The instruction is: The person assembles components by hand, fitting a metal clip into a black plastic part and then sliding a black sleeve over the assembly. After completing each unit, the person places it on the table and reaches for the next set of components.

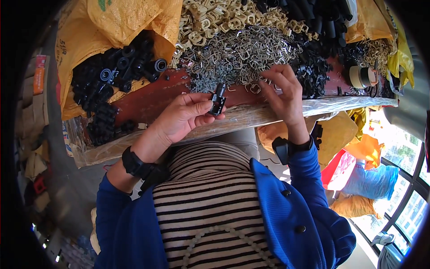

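A small black plastic fitting (pixel 218 101) with a short round stem sits pinched between the thumb and fingers of my left hand (pixel 186 114), just over the near edge of the work table. To the right, my right hand (pixel 285 92) reaches to the near side of a heap of bent silver metal clips (pixel 251 51). Its thumb and forefinger are curled toward each other at the clips. Whatever lies between those fingertips, if anything, is too small to make out.
Cream plastic pieces (pixel 210 18) are heaped behind the clips. A yellow sack (pixel 125 22) spills black round parts (pixel 116 71) at the left. Small black pieces (pixel 313 74) lie right of the clips, near a tape roll (pixel 362 77). The table (pixel 148 98) has a plastic-wrapped front edge.
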The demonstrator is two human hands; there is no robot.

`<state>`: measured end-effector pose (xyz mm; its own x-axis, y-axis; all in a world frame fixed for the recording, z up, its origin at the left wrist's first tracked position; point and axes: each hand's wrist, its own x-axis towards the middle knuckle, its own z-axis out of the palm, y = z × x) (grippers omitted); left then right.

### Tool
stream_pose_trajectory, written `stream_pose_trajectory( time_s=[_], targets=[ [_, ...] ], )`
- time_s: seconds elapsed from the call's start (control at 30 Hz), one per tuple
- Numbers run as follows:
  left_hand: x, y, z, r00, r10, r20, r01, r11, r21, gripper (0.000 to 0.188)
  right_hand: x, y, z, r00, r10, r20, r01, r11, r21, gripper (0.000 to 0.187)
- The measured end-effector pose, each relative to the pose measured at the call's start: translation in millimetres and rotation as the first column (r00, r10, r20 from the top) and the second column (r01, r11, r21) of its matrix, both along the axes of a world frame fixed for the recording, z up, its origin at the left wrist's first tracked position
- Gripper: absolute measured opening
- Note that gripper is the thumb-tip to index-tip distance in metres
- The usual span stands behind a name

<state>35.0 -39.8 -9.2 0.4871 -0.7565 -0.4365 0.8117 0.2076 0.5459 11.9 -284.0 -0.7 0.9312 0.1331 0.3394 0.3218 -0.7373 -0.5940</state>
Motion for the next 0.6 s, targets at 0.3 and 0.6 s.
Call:
stream_pose_trajectory(
  time_s=[0.3, 0.6],
  targets=[
    [-13.9, 3.0, 1.0, 0.979, 0.181, -0.095, -0.182, 0.983, -0.002, 0.019, -35.0, 54.3, 16.2, 0.884, 0.417, -0.210, -0.321, 0.870, 0.375, 0.034],
    [-26.6, 24.0, 8.7, 0.984, 0.175, -0.037, -0.177, 0.982, -0.061, 0.021, -47.2, 82.4, 24.6, 0.881, 0.417, -0.222, -0.352, 0.893, 0.280, 0.036]
  ],
)
